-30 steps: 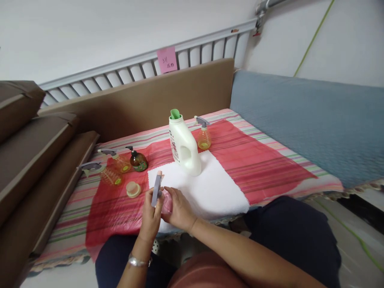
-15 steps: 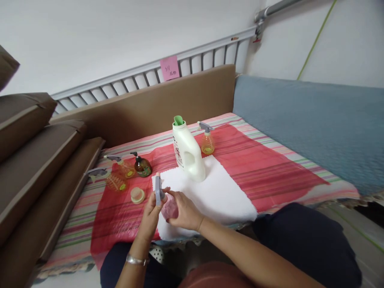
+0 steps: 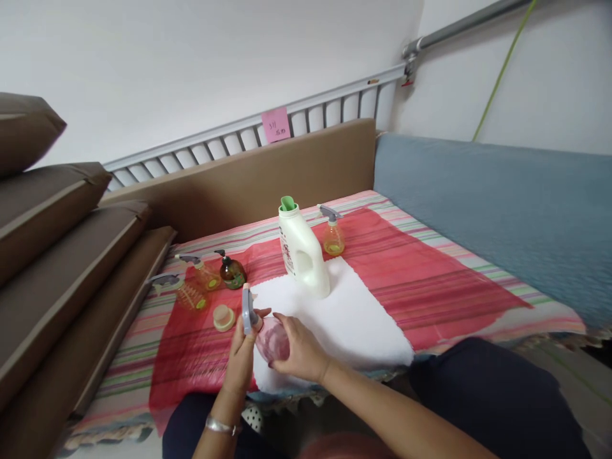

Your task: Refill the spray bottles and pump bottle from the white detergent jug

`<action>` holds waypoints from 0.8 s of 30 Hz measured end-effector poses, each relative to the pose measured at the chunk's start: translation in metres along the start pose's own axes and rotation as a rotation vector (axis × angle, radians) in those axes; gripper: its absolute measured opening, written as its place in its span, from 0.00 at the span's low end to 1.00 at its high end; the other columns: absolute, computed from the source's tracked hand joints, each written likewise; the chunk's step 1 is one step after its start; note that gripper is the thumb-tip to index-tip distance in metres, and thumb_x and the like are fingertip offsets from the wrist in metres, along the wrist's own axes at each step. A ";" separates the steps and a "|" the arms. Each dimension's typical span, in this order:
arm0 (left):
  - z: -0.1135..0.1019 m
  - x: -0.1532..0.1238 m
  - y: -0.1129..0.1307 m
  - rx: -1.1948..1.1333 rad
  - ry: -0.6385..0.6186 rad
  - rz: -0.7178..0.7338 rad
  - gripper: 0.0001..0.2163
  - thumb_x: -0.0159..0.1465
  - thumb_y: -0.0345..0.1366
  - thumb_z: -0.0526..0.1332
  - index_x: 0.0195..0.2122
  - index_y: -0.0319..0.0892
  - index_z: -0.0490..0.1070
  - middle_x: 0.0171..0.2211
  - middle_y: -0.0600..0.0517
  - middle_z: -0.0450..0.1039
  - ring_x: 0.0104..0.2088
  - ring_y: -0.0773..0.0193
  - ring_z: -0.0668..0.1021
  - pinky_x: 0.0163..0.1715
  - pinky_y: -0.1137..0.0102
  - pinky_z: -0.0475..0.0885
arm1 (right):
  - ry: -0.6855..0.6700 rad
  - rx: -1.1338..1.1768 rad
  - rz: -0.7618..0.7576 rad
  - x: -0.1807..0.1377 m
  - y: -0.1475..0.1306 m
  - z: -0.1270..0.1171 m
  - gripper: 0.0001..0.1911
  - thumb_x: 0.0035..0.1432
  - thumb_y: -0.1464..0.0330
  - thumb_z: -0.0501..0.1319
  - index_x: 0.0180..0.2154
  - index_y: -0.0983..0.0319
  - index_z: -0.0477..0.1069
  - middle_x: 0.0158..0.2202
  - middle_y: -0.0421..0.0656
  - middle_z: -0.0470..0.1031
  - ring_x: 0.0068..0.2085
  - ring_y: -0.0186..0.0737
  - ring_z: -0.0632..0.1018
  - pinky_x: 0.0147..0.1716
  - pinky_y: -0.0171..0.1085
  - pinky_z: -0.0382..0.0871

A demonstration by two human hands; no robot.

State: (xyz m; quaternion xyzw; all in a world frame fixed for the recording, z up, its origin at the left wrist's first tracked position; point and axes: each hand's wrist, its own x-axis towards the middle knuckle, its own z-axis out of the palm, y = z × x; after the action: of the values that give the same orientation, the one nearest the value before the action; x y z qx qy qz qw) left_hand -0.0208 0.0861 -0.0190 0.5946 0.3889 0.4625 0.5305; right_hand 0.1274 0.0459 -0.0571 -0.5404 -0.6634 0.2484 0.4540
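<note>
A small pink spray bottle (image 3: 273,340) is held in both hands over the near edge of the white towel (image 3: 354,319).

Its body is cupped by the curled fingers of the right hand (image 3: 299,350); its grey trigger head (image 3: 246,310) is pinched by the left hand (image 3: 241,360). A white detergent jug (image 3: 302,252) is stood behind.

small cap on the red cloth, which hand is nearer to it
Left. The left hand is just right of the small cap, gripping the grey spray head; the right hand lies farther right, cupping the pink bottle.
</note>
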 end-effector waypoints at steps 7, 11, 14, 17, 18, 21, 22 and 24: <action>0.002 0.005 0.047 -0.306 0.081 0.100 0.14 0.59 0.45 0.60 0.41 0.41 0.73 0.43 0.45 0.76 0.49 0.54 0.74 0.53 0.57 0.65 | 0.053 0.117 -0.135 0.011 -0.037 -0.025 0.42 0.40 0.66 0.69 0.56 0.61 0.55 0.50 0.50 0.66 0.50 0.49 0.70 0.52 0.47 0.64; 0.007 0.006 0.085 -0.367 0.118 0.134 0.14 0.59 0.46 0.60 0.39 0.41 0.73 0.42 0.45 0.76 0.46 0.54 0.76 0.51 0.56 0.67 | 0.065 0.336 -0.133 0.018 -0.068 -0.049 0.37 0.41 0.67 0.69 0.53 0.58 0.57 0.50 0.49 0.67 0.50 0.49 0.71 0.51 0.47 0.64; 0.013 0.007 0.103 -0.455 0.129 0.162 0.14 0.61 0.46 0.57 0.40 0.43 0.71 0.40 0.47 0.76 0.44 0.56 0.77 0.48 0.57 0.69 | 0.022 0.556 -0.091 0.021 -0.088 -0.066 0.29 0.44 0.68 0.66 0.49 0.56 0.59 0.48 0.46 0.69 0.49 0.48 0.72 0.50 0.48 0.66; 0.023 0.007 0.111 -0.482 0.132 0.180 0.14 0.62 0.47 0.56 0.40 0.42 0.69 0.38 0.48 0.75 0.41 0.57 0.77 0.43 0.60 0.72 | -0.034 0.819 0.034 0.022 -0.095 -0.070 0.24 0.48 0.66 0.64 0.47 0.56 0.60 0.44 0.45 0.72 0.46 0.47 0.74 0.45 0.47 0.68; 0.026 0.007 0.113 -0.460 0.141 0.173 0.14 0.61 0.47 0.56 0.39 0.42 0.69 0.37 0.48 0.75 0.40 0.57 0.77 0.42 0.61 0.73 | -0.039 0.915 0.072 0.022 -0.095 -0.069 0.23 0.49 0.65 0.63 0.47 0.56 0.61 0.43 0.46 0.72 0.45 0.46 0.74 0.43 0.46 0.69; 0.035 0.009 0.115 -0.320 0.195 0.144 0.14 0.61 0.48 0.55 0.37 0.42 0.69 0.34 0.49 0.75 0.37 0.58 0.77 0.38 0.64 0.73 | 0.004 1.149 0.169 0.024 -0.091 -0.061 0.23 0.47 0.61 0.66 0.44 0.57 0.62 0.41 0.45 0.74 0.42 0.46 0.75 0.38 0.45 0.71; 0.038 0.010 0.115 -0.255 0.228 0.153 0.15 0.62 0.48 0.54 0.37 0.42 0.69 0.33 0.50 0.75 0.36 0.59 0.77 0.38 0.65 0.72 | 0.055 1.210 0.222 0.026 -0.089 -0.057 0.22 0.46 0.60 0.66 0.42 0.57 0.63 0.39 0.44 0.74 0.40 0.46 0.76 0.37 0.44 0.72; 0.044 0.011 0.116 -0.121 0.289 0.222 0.13 0.62 0.48 0.54 0.37 0.43 0.68 0.32 0.51 0.75 0.35 0.61 0.76 0.40 0.67 0.71 | 0.181 1.320 0.402 0.031 -0.085 -0.049 0.18 0.47 0.58 0.65 0.37 0.58 0.64 0.35 0.44 0.75 0.38 0.47 0.77 0.34 0.44 0.73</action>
State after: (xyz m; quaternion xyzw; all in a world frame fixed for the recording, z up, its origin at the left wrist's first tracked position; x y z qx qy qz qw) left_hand 0.0216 0.0695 0.0971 0.5282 0.3647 0.6213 0.4495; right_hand 0.1278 0.0420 0.0460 -0.2824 -0.2201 0.6331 0.6863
